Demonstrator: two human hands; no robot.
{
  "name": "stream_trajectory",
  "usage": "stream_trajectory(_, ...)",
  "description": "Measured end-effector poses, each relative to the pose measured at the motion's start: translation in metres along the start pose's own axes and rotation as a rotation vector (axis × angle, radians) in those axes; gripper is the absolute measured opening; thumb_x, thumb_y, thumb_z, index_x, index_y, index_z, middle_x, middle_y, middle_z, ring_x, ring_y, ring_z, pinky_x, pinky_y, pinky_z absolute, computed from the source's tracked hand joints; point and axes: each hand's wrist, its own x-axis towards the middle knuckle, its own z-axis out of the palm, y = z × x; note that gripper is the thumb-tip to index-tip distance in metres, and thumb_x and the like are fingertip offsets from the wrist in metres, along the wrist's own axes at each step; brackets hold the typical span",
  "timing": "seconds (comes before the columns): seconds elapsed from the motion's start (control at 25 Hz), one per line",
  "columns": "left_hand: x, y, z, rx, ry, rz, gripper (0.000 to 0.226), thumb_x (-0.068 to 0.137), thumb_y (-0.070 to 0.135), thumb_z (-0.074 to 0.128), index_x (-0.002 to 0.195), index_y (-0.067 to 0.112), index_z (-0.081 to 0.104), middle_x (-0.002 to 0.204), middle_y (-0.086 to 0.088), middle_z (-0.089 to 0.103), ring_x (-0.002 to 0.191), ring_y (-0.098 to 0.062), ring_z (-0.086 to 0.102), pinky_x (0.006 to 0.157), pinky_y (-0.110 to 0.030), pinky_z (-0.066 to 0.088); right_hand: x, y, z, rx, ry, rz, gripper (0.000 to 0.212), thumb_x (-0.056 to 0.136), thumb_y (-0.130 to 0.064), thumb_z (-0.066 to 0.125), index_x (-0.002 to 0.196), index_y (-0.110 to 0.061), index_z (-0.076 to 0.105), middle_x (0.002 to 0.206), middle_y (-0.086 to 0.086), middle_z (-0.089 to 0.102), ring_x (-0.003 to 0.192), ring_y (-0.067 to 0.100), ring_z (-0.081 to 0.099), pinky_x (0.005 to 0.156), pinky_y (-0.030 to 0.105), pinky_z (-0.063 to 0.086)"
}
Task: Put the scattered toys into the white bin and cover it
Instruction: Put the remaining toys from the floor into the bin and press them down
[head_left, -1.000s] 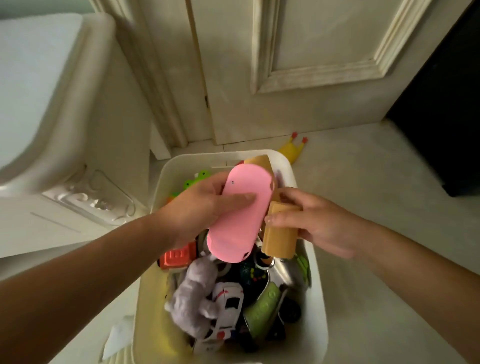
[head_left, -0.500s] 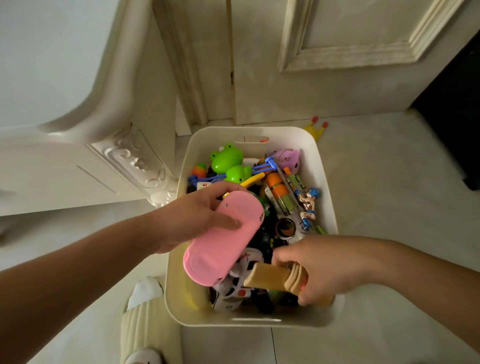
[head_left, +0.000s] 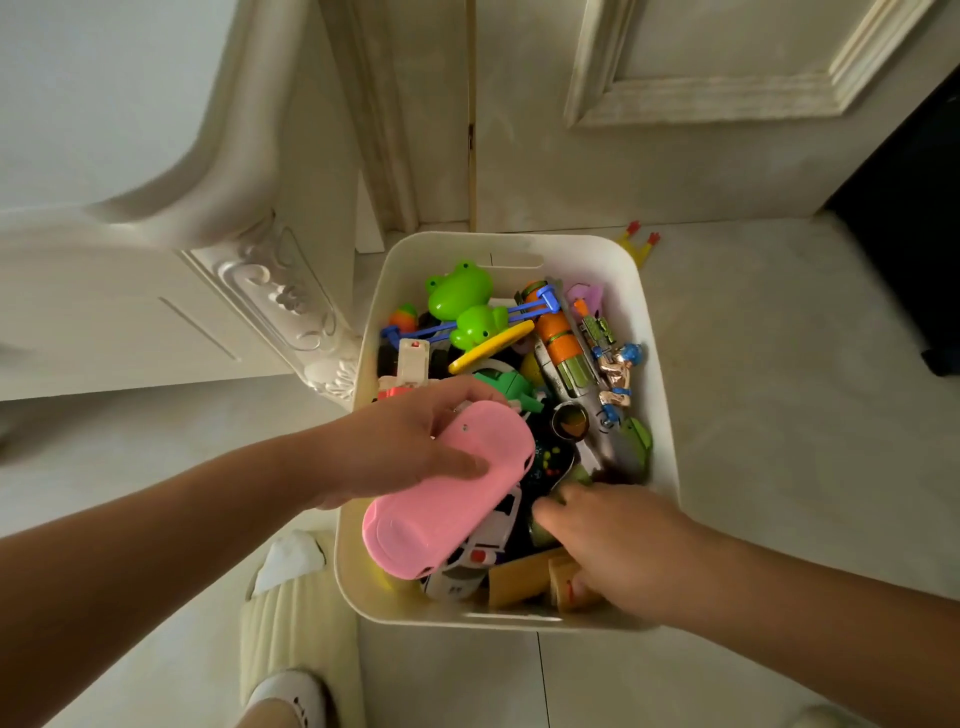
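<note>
1. Carved cabinet (head_left: 280, 296) stands at far left; its scrolled corner nearly touches the bin's left wall.
2. My slipper (head_left: 283, 693) is on the floor just left of the bin's near corner.
3. Left hand (head_left: 410, 447) grasps a pink case (head_left: 447, 493), thumb on top and fingers beneath. The case is tilted over the bin's near-left corner, its lower end past the rim.
4. Bin (head_left: 587, 249), white, sits on the floor (head_left: 779, 415) before a door (head_left: 675, 171), uncovered and packed close to the rim.
5. Contents: two green frogs (head_left: 462, 296) at the far side, a white car (head_left: 467, 569) under the case, a grey-and-orange gun (head_left: 558, 343) running lengthwise, and a figure (head_left: 618, 374) against the right wall. Markings on the car are too small to read.
6. Right hand (head_left: 623, 545) is inside the near-right corner, above wooden blocks (head_left: 519, 584). It is blurred, so I cannot tell whether it grips anything.
7. A yellow chicken (head_left: 636, 252) lies outside, just behind the far-right corner.
8. Open floor lies right of the bin.
</note>
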Motion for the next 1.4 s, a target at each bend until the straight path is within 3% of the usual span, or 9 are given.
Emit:
stream_trajectory(0.12, 0.001, 0.007, 0.01, 0.123, -0.013, 0.018, 0.052, 0.085, 0.023, 0.069, 0.122, 0.051, 0.045, 0.113, 0.013, 0.061, 0.098, -0.013, 0.064, 0.08, -0.037, 0.059, -0.005, 0.02, -0.017, 0.241, -0.093, 0.026, 0.041, 0.084, -0.032, 0.066, 0.12, -0.023, 0.049, 0.104, -0.003, 0.058, 0.084, 0.014, 0.059, 0.063, 0.027, 0.046)
stream_trajectory(0.32, 0.012, 0.012, 0.027, 0.302, 0.029, 0.12, 0.07, 0.087, 0.03, 0.066, 0.138, 0.049, 0.022, 0.114, 0.012, 0.067, 0.091, -0.006, 0.067, 0.076, -0.032, 0.059, -0.005, 0.041, -0.05, 1.299, 0.146, 0.073, 0.039, 0.083, -0.027, 0.072, 0.118, -0.031, 0.054, 0.108, 0.0, 0.065, 0.073, 0.008, 0.068, 0.062, 0.028, 0.057)
stream_trajectory(0.52, 0.01, 0.005, 0.014, 0.486, -0.162, 0.195, 0.062, 0.084, 0.034, 0.07, 0.137, 0.041, 0.038, 0.126, 0.022, 0.053, 0.114, 0.004, 0.05, 0.099, -0.023, 0.045, -0.014, 0.049, -0.027, 1.24, 0.158, 0.083, 0.023, 0.081, -0.009, 0.073, 0.097, -0.019, 0.06, 0.096, 0.011, 0.07, 0.081, 0.029, 0.071, 0.069, 0.037, 0.06)
stream_trajectory(0.68, 0.01, -0.01, 0.018, 1.19, -0.26, 0.429, 0.054, 0.079, 0.028, 0.067, 0.13, 0.036, 0.051, 0.148, 0.007, 0.032, 0.135, -0.013, 0.023, 0.106, -0.034, 0.036, -0.025, 0.028, -0.023, 0.826, 0.027, 0.02, 0.031, 0.074, -0.031, 0.076, 0.088, -0.039, 0.049, 0.09, -0.006, 0.068, 0.082, 0.011, 0.065, 0.074, 0.035, 0.055)
stream_trajectory(0.8, 0.013, -0.01, 0.012, 1.328, -0.19, 0.463, 0.049, 0.078, 0.028, 0.066, 0.125, 0.04, 0.056, 0.149, 0.006, 0.032, 0.136, -0.018, 0.022, 0.101, -0.04, 0.041, -0.022, 0.007, -0.024, 0.668, 0.083, -0.034, 0.031, 0.076, -0.04, 0.069, 0.088, -0.034, 0.042, 0.089, -0.008, 0.063, 0.079, 0.01, 0.06, 0.07, 0.033, 0.051)
stream_trajectory(1.0, 0.01, 0.001, -0.005, 1.18, -0.298, 0.277, 0.062, 0.072, 0.043, 0.077, 0.128, 0.041, 0.05, 0.145, 0.011, 0.035, 0.132, -0.011, 0.022, 0.11, -0.03, 0.025, -0.014, 0.001, -0.012, 0.488, 0.058, -0.125, 0.026, 0.085, -0.04, 0.063, 0.087, -0.03, 0.039, 0.082, -0.009, 0.055, 0.067, 0.007, 0.048, 0.058, 0.023, 0.036)
stream_trajectory(1.16, 0.012, 0.018, -0.015, 0.723, -0.129, 0.211, 0.041, 0.084, 0.031, 0.069, 0.124, 0.032, 0.057, 0.114, 0.018, 0.056, 0.098, 0.008, 0.052, 0.08, -0.004, 0.039, -0.005, 0.002, -0.007, 0.573, -0.004, -0.17, 0.025, 0.089, -0.054, 0.053, 0.104, -0.034, 0.054, 0.095, -0.013, 0.051, 0.083, 0.003, 0.05, 0.077, 0.025, 0.043)
stream_trajectory(1.32, 0.015, 0.009, -0.009, 0.715, -0.044, 0.225, 0.03, 0.086, 0.027, 0.066, 0.115, 0.032, 0.061, 0.092, 0.026, 0.055, 0.082, 0.016, 0.052, 0.072, 0.0, 0.038, 0.006, 0.0, 0.004, 0.51, 0.039, -0.086, 0.029, 0.089, -0.052, 0.054, 0.078, -0.026, 0.053, 0.086, -0.005, 0.052, 0.077, 0.013, 0.051, 0.071, 0.034, 0.041)
stream_trajectory(1.4, 0.02, 0.007, -0.005, 0.689, -0.037, 0.225, 0.025, 0.088, 0.027, 0.064, 0.112, 0.033, 0.062, 0.093, 0.022, 0.061, 0.082, 0.012, 0.055, 0.071, -0.002, 0.04, 0.012, -0.008, 0.013, 0.482, 0.035, -0.079, 0.029, 0.089, -0.048, 0.057, 0.082, -0.02, 0.056, 0.088, 0.0, 0.06, 0.078, 0.02, 0.054, 0.071, 0.038, 0.044)
